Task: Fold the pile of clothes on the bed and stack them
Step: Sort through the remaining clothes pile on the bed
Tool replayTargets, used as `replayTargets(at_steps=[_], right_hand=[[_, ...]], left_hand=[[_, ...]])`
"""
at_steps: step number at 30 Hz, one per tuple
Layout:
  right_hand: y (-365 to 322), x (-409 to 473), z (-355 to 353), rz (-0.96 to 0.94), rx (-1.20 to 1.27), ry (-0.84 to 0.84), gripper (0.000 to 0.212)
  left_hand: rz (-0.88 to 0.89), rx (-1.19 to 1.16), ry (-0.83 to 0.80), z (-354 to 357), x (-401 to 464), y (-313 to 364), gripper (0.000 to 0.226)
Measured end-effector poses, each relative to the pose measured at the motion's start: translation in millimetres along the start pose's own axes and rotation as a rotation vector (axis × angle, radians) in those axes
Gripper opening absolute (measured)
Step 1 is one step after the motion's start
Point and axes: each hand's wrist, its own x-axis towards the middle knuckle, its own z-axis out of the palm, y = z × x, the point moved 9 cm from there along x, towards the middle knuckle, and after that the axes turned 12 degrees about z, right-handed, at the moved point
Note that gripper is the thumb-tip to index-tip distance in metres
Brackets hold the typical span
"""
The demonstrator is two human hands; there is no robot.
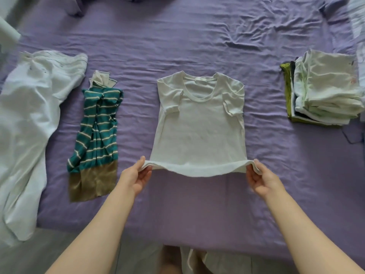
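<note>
Head view: white T-shirt (pixel 199 123) spread front-up mid-bed, sleeves folded inward, hem lifted off the purple sheet (pixel 197 46).
Left hand (pixel 136 177) pinches the hem's left corner, right hand (pixel 262 179) pinches the right corner; the hem sags between them. Left of the shirt lies a crumpled teal striped garment (pixel 96 133) with a tan lower part; farther left, a loose white garment (pixel 27 119) hangs over the bed edge. Folded stack (pixel 325 89), mostly white over olive, sits well right.
</note>
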Motion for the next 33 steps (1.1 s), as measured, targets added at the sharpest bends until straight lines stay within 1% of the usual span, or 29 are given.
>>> replayTargets(at_steps=[5,12,19,21,24,26,27,28,29,30,31,32,33], right_hand=[[-40.6,11.1,63.5,-0.005,0.029,-0.036,0.010],[-90.4,43.5,132.0,-0.043,0.050,0.001,0.006],[-138.8,74.7,188.5,-0.046,0.111,-0.034,0.014],[-159.5,85.1,209.6,-0.045,0.124,-0.070,0.017],[-185.8,97.1,243.3,-0.069,0.173,-0.198,0.023],[-199.0,112.6,257.4,-0.104,0.123,-0.225,0.023],[-200.6,120.8,261.7,-0.129,0.030,-0.206,0.021],[-199.7,128.6,264.6,-0.167,-0.118,-0.171,0.025],[-197.0,134.7,265.9,-0.216,-0.298,-0.123,0.031],[-193.9,138.4,268.2,-0.287,-0.512,-0.077,0.038],[-191.2,140.7,273.2,-0.399,-0.791,-0.033,0.044],[-186.0,145.3,278.6,-0.521,-1.120,0.015,0.048],[-178.2,151.6,281.8,-0.620,-1.426,0.064,0.051]], left_hand=[[0.008,-0.065,-0.077,51.5,33.2,41.1,0.018],[-0.020,-0.134,-0.116,119.7,93.1,85.3,0.018],[-0.034,-0.224,-0.171,190.9,136.5,132.4,0.025],[-0.028,-0.248,-0.170,213.1,151.8,147.9,0.028],[0.017,-0.300,-0.164,238.7,170.9,168.3,0.032],[0.079,-0.269,-0.165,255.8,184.4,173.6,0.031],[0.100,-0.227,-0.177,263.3,188.3,171.1,0.028],[0.111,-0.173,-0.198,269.5,191.2,165.0,0.024],[0.122,-0.092,-0.224,273.6,193.7,155.1,0.022],[0.145,0.015,-0.247,275.0,196.0,144.0,0.025],[0.176,0.125,-0.271,275.9,197.1,133.0,0.031],[0.204,0.211,-0.295,276.3,198.4,122.5,0.038],[0.226,0.267,-0.309,276.1,200.3,113.4,0.044]])
